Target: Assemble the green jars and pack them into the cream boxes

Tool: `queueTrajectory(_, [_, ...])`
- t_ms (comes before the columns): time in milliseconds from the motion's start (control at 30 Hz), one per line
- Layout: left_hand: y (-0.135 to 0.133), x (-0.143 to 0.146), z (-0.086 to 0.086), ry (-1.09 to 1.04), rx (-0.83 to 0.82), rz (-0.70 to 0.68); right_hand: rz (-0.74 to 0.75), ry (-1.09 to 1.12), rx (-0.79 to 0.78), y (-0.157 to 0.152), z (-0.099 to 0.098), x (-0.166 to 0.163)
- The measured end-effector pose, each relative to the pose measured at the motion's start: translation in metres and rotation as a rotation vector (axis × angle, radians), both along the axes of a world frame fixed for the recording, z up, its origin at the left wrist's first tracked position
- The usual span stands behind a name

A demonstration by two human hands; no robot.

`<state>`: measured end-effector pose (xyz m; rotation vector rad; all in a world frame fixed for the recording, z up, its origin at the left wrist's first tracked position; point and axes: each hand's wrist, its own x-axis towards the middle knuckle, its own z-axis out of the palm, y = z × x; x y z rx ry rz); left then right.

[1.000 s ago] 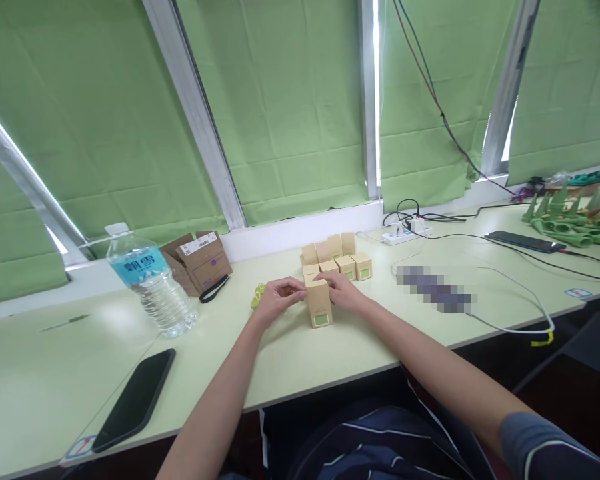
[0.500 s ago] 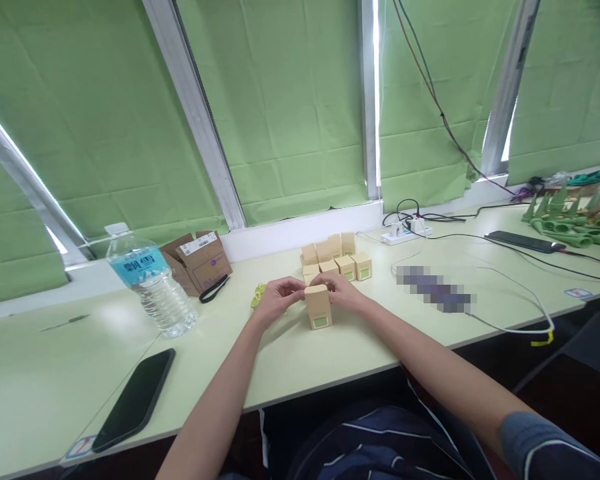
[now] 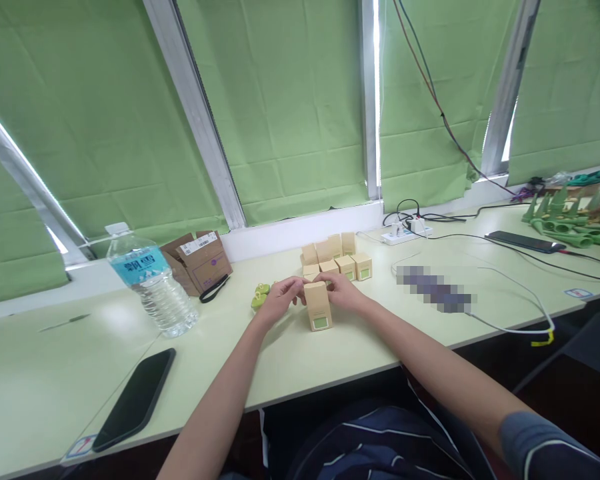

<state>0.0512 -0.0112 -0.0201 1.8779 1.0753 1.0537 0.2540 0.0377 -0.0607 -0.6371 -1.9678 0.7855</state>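
Note:
A small brown cardboard box [image 3: 319,307] with a green label stands upright on the table in front of me. My left hand [image 3: 280,297] is at the upper left of this box, its fingers curled in at the top edge. From the right, my right hand [image 3: 343,291] reaches behind the box's upper part, and the box hides some of its fingertips. Just left of my left hand lie small green items with loops [image 3: 260,295], partly covered by the hand. Beyond both hands stand several similar small boxes [image 3: 347,267] with raised flaps.
A water bottle [image 3: 153,283], an open carton [image 3: 200,263] and a black phone [image 3: 136,399] are to the left. At the right are a white power strip [image 3: 405,235], cables, another phone [image 3: 525,242] and green cone-shaped pieces [image 3: 563,217]. The table's front edge runs close to me.
The top of the box in front now looks flatter and sits slightly higher. My left fingers have shifted a little down and left at its edge, uncovering more of the green items.

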Motion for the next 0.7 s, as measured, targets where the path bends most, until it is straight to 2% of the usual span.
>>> queueTrajectory(100, [-0.0008, 0.0013, 0.0003, -0.046, -0.016, -0.015, 0.003, -0.006, 0.004, 0.0007, -0.0014, -0.0005])
queueTrajectory(467, [0.0003, 0.0007, 0.0006, 0.007, 0.020, 0.015, 0.012, 0.011, -0.047, 0.0024, -0.0035, -0.0018])
queueTrajectory(700, [0.0001, 0.0000, -0.0009, 0.000, 0.020, -0.016, -0.006, 0.018, -0.019, 0.0017, -0.0028, -0.0017])
